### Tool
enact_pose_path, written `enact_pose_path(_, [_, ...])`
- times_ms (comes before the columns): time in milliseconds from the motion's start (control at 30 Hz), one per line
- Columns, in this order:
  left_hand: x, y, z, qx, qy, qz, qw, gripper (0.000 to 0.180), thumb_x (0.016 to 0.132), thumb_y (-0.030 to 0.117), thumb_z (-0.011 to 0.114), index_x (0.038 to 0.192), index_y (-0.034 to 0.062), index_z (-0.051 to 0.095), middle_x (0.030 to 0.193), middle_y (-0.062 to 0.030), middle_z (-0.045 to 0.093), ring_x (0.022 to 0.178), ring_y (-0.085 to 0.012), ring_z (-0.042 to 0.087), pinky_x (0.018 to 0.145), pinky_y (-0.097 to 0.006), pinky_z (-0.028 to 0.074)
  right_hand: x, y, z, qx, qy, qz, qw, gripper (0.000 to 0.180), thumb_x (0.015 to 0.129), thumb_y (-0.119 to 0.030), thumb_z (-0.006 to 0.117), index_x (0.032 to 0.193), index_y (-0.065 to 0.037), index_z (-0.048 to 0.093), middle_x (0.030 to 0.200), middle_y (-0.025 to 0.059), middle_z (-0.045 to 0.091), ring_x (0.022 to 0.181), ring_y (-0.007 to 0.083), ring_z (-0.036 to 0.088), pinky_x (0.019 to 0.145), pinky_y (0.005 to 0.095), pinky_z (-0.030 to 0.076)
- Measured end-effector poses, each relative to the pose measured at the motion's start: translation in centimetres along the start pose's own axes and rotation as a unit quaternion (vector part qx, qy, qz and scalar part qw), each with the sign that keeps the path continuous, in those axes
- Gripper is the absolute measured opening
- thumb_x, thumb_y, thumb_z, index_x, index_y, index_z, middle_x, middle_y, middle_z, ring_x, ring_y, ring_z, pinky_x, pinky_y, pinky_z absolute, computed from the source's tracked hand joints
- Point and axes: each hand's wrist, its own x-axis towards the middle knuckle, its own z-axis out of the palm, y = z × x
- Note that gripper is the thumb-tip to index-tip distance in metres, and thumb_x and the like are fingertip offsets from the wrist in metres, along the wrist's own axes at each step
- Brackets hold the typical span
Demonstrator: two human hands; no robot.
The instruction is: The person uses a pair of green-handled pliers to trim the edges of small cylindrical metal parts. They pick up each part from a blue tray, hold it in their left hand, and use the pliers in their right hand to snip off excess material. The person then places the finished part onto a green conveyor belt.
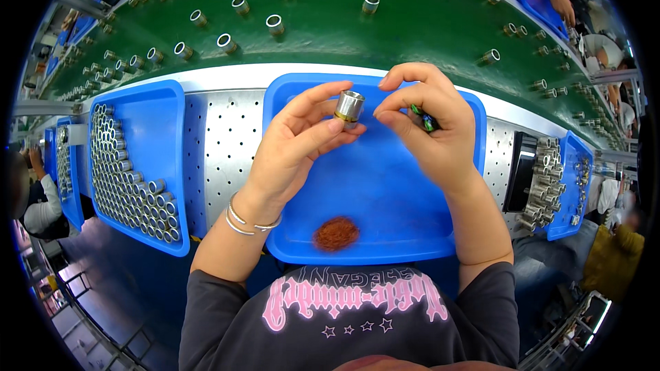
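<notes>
My left hand (297,136) is closed round a short shiny metal sleeve (350,104), held upright between thumb and fingers above a blue tray (385,196). A yellowish band runs round the sleeve's lower part. To its right, a small gap away, is my right hand (443,127), its thumb and index finger bent close together. Curled in that hand is a small dark thing with green and blue parts (424,118); its kind is hidden by the fingers. On the tray floor, at the near left, lies a reddish-brown clump of fibre (336,233).
Beyond the tray runs a green conveyor belt (323,41) carrying many scattered metal sleeves. At left stands a blue tray (180,165) partly filled with rows of sleeves. Sleeves (546,182) are stacked at right beside a black flat object (520,172). Another person's hand (562,8) is at far right.
</notes>
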Motion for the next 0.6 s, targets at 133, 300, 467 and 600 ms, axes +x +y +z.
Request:
enact_pose_path(133, [-0.1,-0.2,0.2,0.039,0.001,0.031,0.999,0.040,0.084,0.003,0.056,0.123,0.0024,0.047,0.104,-0.0107,0.058,0.095,-0.0200,0.060,0.085,-0.030,0.048,-0.1,-0.6,0.2,0.008,-0.019,-0.021,1.000,0.015,0.069,0.004,0.066,0.081,-0.002,0.061,0.093,0.0084,0.057,0.079,0.0165,0.057,0.063,0.0251,0.047])
enact_pose_path(300, [0.0,-0.5,-0.1,0.063,-0.004,0.047,0.997,0.040,0.081,-0.002,0.057,0.120,0.0012,0.048,0.103,-0.0098,0.057,0.093,-0.0192,0.061,0.084,-0.028,0.048,0.0,-0.9,0.3,0.009,-0.024,-0.045,0.999,0.014,0.070,0.004,0.066,0.081,-0.002,0.060,0.092,0.0080,0.057,0.079,0.0171,0.056,0.062,0.0244,0.047])
enact_pose_path(467, [-0.2,-0.6,0.3,0.126,-0.006,0.078,0.989,0.039,0.080,-0.004,0.056,0.118,0.0006,0.050,0.103,-0.0084,0.057,0.094,-0.0167,0.060,0.084,-0.027,0.048,-0.1,-1.4,0.2,0.028,-0.039,-0.034,0.998,0.015,0.070,0.005,0.066,0.082,-0.002,0.060,0.092,0.0088,0.056,0.079,0.0170,0.056,0.061,0.0246,0.046])
enact_pose_path(600, [-0.1,-1.0,0.3,0.164,0.001,0.092,0.982,0.039,0.079,-0.005,0.057,0.117,0.0008,0.052,0.103,-0.0082,0.056,0.094,-0.0148,0.060,0.085,-0.026,0.049,-0.1,-1.0,0.3,0.074,-0.023,0.038,0.996,0.008,0.075,0.004,0.063,0.081,-0.001,0.059,0.085,0.0071,0.058,0.075,0.0146,0.057,0.063,0.0234,0.046])
